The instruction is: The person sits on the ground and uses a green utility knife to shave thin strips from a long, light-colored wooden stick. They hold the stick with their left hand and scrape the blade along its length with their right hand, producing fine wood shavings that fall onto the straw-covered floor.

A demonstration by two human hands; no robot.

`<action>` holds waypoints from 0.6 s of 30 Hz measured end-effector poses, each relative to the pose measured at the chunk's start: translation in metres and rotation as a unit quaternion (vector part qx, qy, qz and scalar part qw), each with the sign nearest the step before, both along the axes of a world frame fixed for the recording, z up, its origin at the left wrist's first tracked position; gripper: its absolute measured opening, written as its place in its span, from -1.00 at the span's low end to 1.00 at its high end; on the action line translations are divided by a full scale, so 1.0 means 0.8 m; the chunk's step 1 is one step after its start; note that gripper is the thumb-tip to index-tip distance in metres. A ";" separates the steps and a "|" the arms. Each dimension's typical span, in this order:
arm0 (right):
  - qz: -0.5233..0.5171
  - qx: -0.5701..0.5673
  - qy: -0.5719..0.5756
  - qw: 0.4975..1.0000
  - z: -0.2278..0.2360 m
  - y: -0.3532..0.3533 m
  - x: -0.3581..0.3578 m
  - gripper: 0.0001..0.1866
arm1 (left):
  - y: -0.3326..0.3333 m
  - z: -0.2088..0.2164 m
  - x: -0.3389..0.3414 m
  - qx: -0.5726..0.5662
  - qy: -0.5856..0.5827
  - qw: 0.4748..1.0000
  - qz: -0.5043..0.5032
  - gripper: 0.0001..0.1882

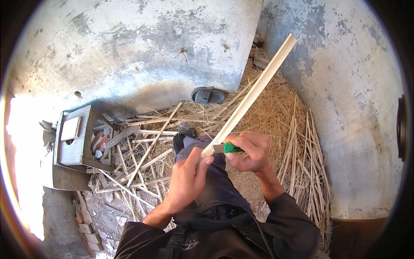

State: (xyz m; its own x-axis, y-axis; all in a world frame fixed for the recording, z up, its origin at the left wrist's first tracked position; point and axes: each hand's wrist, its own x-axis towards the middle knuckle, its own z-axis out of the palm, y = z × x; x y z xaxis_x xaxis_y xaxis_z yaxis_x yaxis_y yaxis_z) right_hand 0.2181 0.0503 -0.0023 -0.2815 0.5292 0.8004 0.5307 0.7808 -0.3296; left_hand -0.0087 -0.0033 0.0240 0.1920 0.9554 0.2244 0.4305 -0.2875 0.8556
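Observation:
A long pale strip of split bamboo or wood [256, 90] slants from my lap up to the far right. My left hand [188, 178] is closed round its near end, the thumb lying along it. In my right hand [253, 152] is a knife with a green handle [232, 148], probably a utility cutter. Its short flat blade [219, 148] points left and meets the strip just beyond my left fingers. Most of the handle is hidden inside my right fist.
Thin strips [297, 159] lie piled at the right, with shavings [271, 103] beyond. More strips [146, 166] cross on the floor at left, beside a wooden box [77, 136] and a saw [123, 136]. A dark sandal [208, 95] is by the far wall [146, 47].

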 end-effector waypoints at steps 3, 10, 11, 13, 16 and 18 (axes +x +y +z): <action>-0.006 -0.002 -0.005 1.000 -0.004 -0.001 0.000 -0.75 | -0.002 -0.004 0.000 0.001 0.002 1.000 -0.001 -0.73; -0.043 0.031 -0.034 0.998 0.001 -0.004 -0.002 -0.75 | -0.003 -0.005 -0.006 -0.027 -0.005 1.000 -0.006 -0.71; -0.046 0.036 -0.039 0.998 0.001 -0.005 -0.001 -0.75 | -0.004 -0.005 -0.007 -0.033 -0.002 0.999 -0.007 -0.72; -0.055 0.045 -0.049 0.996 -0.001 -0.008 0.001 -0.74 | -0.007 -0.006 -0.008 -0.043 0.004 0.999 -0.011 -0.72; -0.065 0.053 -0.065 0.994 -0.003 -0.012 0.002 -0.74 | -0.013 -0.004 -0.009 -0.064 0.002 0.998 -0.009 -0.73; -0.065 0.057 -0.078 0.993 -0.003 -0.014 0.004 -0.73 | -0.017 -0.006 -0.010 -0.064 0.012 0.998 -0.005 -0.73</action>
